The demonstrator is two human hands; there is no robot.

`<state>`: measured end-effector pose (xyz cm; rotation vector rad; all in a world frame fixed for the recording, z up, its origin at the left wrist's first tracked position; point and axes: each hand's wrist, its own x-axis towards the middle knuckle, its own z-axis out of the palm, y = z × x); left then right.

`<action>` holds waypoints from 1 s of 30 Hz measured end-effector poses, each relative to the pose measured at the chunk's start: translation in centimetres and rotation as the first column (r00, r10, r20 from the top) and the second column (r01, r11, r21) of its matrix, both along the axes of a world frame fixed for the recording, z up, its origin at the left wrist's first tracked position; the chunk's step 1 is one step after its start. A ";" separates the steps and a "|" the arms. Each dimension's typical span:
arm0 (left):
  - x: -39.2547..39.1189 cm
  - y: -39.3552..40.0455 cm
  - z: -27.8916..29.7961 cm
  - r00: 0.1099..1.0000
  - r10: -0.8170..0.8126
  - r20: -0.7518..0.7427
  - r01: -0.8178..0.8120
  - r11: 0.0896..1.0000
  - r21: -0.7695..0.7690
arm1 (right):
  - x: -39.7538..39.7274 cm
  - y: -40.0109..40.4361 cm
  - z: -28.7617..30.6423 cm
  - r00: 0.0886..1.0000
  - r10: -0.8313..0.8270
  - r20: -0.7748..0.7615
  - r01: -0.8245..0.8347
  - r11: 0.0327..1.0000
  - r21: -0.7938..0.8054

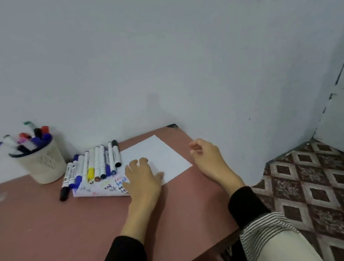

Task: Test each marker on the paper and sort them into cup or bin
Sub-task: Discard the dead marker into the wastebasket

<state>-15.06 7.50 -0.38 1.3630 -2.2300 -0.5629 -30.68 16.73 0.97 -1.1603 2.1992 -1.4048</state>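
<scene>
**Two empty hands at the paper, markers lined up to the left**

One reddish-brown tabletop [37, 222] stands against a pale wall. On it lies one white sheet of paper [158, 153], its near-left part covered with coloured test scribbles [108, 184]. One cream, ribbed cup [45, 165] stands at the far left, close to the wall, and holds a bunch of markers [31, 139] with green, red, black, purple and blue caps; roughly eight show, though blur makes the exact count unsure.

Between the cup and the blank part of the sheet lies one row of white-barrelled markers [97, 163], about ten, side by side, caps toward the person: black, blue, yellow, a brownish one and dark blue among them. The leftmost black-capped marker [64, 188] lies partly on the bare table.

The left hand [143, 177] rests flat on the sheet with fingers spread and relaxed, gripping nothing; the row of markers lies just to its left, not touching it. The right hand [208, 158] hovers at the sheet's right edge, fingers loosely curled, holding nothing, well apart from the markers. Both arms wear black sleeves [247, 203] under striped cuffs.
</scene>
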 end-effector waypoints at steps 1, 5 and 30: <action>0.5 -0.2 -0.1 0.999 0.000 -0.047 0.001 1.000 0.023 | 0.8 -0.8 -0.4 1.000 0.020 -0.019 -0.020 0.999 0.029; 2.9 -1.1 0.5 0.949 -0.005 -0.314 0.033 0.996 0.084 | 4.3 -4.8 -1.6 0.992 0.079 -0.097 -0.069 0.992 0.101; 12.2 -9.3 -0.6 0.970 0.190 0.150 -0.162 0.970 -0.179 | 7.4 -10.3 -3.0 0.862 0.203 -0.464 0.088 0.842 0.532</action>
